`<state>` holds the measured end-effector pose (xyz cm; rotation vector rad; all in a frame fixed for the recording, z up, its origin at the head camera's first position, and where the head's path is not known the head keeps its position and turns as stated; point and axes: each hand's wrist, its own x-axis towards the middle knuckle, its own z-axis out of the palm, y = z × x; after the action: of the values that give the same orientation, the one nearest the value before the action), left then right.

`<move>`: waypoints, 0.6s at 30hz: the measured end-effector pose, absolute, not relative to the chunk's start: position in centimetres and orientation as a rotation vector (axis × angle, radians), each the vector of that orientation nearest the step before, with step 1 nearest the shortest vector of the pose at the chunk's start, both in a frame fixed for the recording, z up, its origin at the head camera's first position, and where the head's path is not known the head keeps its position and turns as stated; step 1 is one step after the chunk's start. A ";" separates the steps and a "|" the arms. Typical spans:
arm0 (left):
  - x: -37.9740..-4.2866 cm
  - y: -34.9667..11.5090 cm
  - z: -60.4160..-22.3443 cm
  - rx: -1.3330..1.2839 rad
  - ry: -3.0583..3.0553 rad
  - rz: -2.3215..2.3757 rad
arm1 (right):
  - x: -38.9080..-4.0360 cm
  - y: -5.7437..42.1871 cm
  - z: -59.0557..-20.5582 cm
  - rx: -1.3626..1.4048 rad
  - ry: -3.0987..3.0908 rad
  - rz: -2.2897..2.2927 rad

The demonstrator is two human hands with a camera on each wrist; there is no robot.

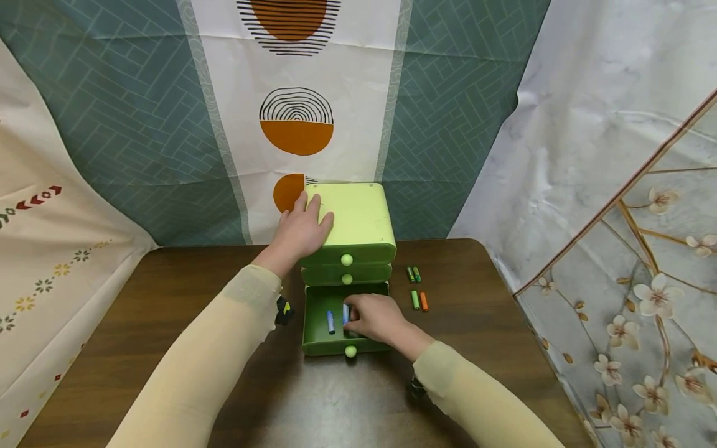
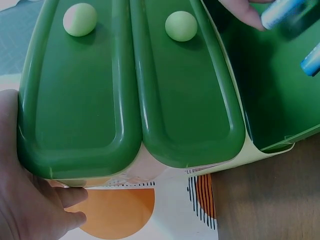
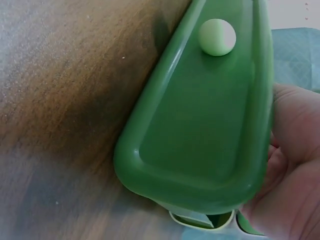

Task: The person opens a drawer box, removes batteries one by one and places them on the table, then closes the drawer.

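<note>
A small green drawer cabinet [image 1: 353, 218] stands against the wall, its bottom drawer [image 1: 316, 305] pulled out. My left hand [image 1: 300, 231] rests on the left side of the cabinet's light-green top, fingers spread. Inside the drawer, my right hand [image 1: 375, 317] pinches a blue battery [image 1: 345, 314] between thumb and fingers. Left of it, a second blue battery [image 1: 330, 322] lies on the drawer floor. The left wrist view shows the fingertips [image 2: 247, 12] at the battery. From the right wrist, the drawer front [image 3: 200, 130] hides the fingertips.
Right of the cabinet on the brown wooden table [image 1: 459, 348] lie two small green batteries [image 1: 413, 274], a light-green battery [image 1: 415, 300] and an orange battery [image 1: 424, 302]. Two upper drawers [image 1: 370, 254] are closed, with round knobs. Patterned cloth hangs behind.
</note>
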<state>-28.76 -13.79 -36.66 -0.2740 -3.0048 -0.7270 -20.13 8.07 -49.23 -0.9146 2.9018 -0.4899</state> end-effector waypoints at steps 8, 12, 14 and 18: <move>-28.7 -13.7 -36.6 -0.267 -3.003 -0.734 | -19.3 8.7 -48.3 -0.919 2.917 -0.527; -28.6 -13.7 -36.6 -0.267 -3.003 -0.729 | -19.0 9.1 -47.9 -0.917 2.921 -0.540; -28.6 -13.7 -36.6 -0.269 -3.004 -0.722 | -18.8 9.2 -47.7 -0.915 2.924 -0.549; -28.6 -13.7 -36.6 -0.269 -3.008 -0.715 | -18.5 9.7 -47.4 -0.915 2.932 -0.568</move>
<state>-28.65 -13.70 -36.57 -0.2691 -3.0080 -0.7152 -18.52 9.71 -47.38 -0.9146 2.9317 -0.5681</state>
